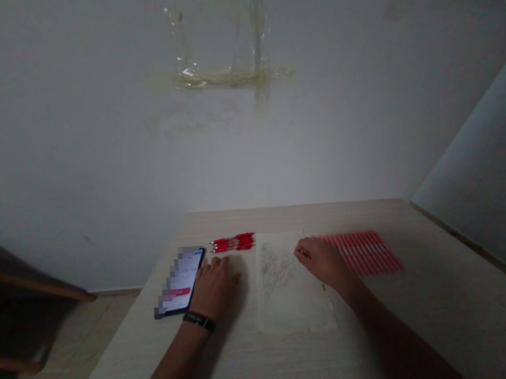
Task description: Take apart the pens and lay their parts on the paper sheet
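Seemingly picking at small bits (273, 272) with right grip (323, 260) pinched, unclear if holding anything, and left grip (214, 283) relaxed near the phone (185, 282), probably needing delicacy next.

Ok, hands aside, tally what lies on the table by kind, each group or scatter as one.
Phone: 1
Pale sheet: 1
Group of red pens: 1
Row of reddish pen-like rods: 1
Scatter of small bits: 1
Total: 5; single bits too small to count
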`<state>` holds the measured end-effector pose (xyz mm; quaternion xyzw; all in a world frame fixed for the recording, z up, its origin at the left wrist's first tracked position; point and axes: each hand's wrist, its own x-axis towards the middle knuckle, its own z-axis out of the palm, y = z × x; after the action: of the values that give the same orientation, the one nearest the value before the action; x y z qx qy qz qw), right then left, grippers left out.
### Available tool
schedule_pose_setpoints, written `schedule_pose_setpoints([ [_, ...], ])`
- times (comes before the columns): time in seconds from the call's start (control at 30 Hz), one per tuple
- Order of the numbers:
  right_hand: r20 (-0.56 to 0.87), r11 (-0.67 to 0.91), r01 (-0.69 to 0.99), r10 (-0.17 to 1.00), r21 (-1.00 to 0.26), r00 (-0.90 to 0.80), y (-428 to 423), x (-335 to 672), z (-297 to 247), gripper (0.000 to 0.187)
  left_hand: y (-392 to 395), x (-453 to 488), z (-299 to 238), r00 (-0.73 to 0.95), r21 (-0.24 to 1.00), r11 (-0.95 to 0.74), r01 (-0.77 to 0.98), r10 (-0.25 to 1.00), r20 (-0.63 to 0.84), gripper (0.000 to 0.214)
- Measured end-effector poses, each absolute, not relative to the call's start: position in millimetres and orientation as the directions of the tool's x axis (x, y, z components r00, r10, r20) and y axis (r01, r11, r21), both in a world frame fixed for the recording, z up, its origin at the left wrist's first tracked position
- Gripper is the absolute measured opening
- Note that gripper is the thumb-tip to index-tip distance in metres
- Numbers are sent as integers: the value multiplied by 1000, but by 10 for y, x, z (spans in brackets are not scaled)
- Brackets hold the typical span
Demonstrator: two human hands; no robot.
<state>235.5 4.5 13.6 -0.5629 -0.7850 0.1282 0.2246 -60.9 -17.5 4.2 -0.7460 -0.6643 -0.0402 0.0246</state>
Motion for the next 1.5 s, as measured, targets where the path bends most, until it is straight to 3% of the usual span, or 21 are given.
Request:
schedule_pose_setpoints([
  [0.1,212,327,819,944,-471,-254,49,2400,79,12,-140,-645,-27,179,55,-191,980,969,171,41],
  [0.27,220,325,813,944,-484,-246,42,2413,59,11,-118,-706,-89,67,100,-84,991,985,162,43],
  [0.47,203,339,798,940,-499,-273,69,2418,12,13,-119,-675,-109,281,201,-338,919,922,267,39],
  [0.63,205,346,801,938,-488,-280,86,2433,-22,13,-95,-742,-102,72,141,-105,984,973,220,42],
  [0.7,209,350,799,936,-489,-282,81,2428,-19,13,-65,-758,-105,146,196,-192,962,963,228,42],
  [0.77,211,356,795,934,-492,-288,73,2419,-9,14,-35,-753,-108,301,298,-403,866,893,333,46],
  [0.83,208,361,792,932,-492,-296,65,2410,4,14,-22,-739,-107,328,358,-467,809,863,385,42],
  [1.0,207,377,791,926,-482,-316,46,2404,25,15,-63,-733,-94,224,346,-275,897,958,181,17],
  [1.1,215,382,780,924,-496,-316,41,2402,30,15,-82,-718,-64,246,366,-279,888,960,137,17],
  [1.3,201,392,765,920,-510,-337,35,2392,40,13,-72,-530,164,293,573,-362,735,932,213,15],
  [1.5,192,389,669,916,-633,-351,11,2387,7,18,-1,-164,380,359,865,-368,340,901,243,20],
])
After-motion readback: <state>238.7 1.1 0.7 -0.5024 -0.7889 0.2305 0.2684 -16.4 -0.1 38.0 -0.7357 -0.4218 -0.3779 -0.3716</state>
